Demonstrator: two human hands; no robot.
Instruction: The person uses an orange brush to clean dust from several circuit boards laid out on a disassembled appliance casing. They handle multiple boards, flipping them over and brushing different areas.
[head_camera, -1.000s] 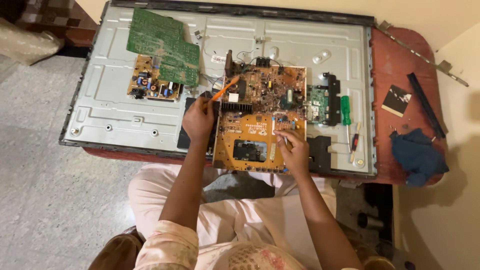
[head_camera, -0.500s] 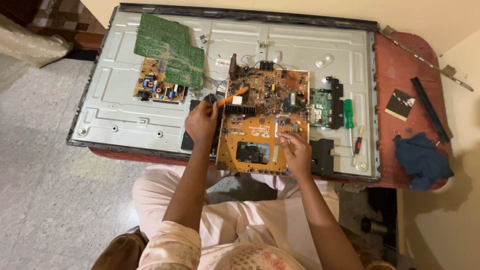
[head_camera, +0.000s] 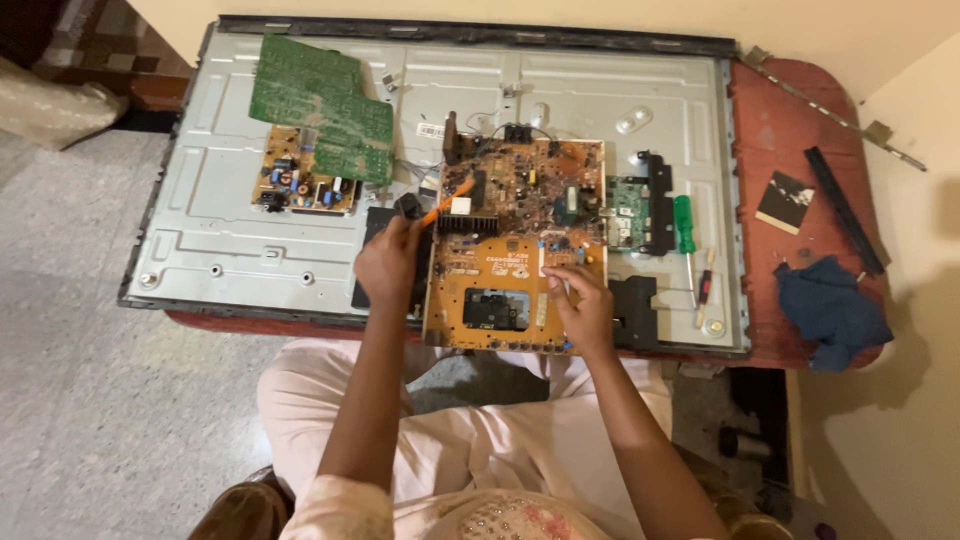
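Observation:
A large orange circuit board (head_camera: 520, 240) lies on the metal back panel of an opened flat screen (head_camera: 240, 240), near its front edge. My left hand (head_camera: 388, 262) grips an orange-handled tool (head_camera: 445, 203) whose tip rests on the board's left edge by a black heat sink. On the board's lower right part rests my right hand (head_camera: 582, 310), its fingers pressing the surface.
A green circuit board (head_camera: 315, 105) overlaps a small power board (head_camera: 300, 185) at the panel's left. A green-handled screwdriver (head_camera: 684, 225) and a smaller red one (head_camera: 704, 290) lie right of the board. A blue cloth (head_camera: 830, 310) and black strip (head_camera: 845, 210) lie on the red table.
The view has shifted slightly. Both hands stay at the orange board; the left hand's tool has barely moved.

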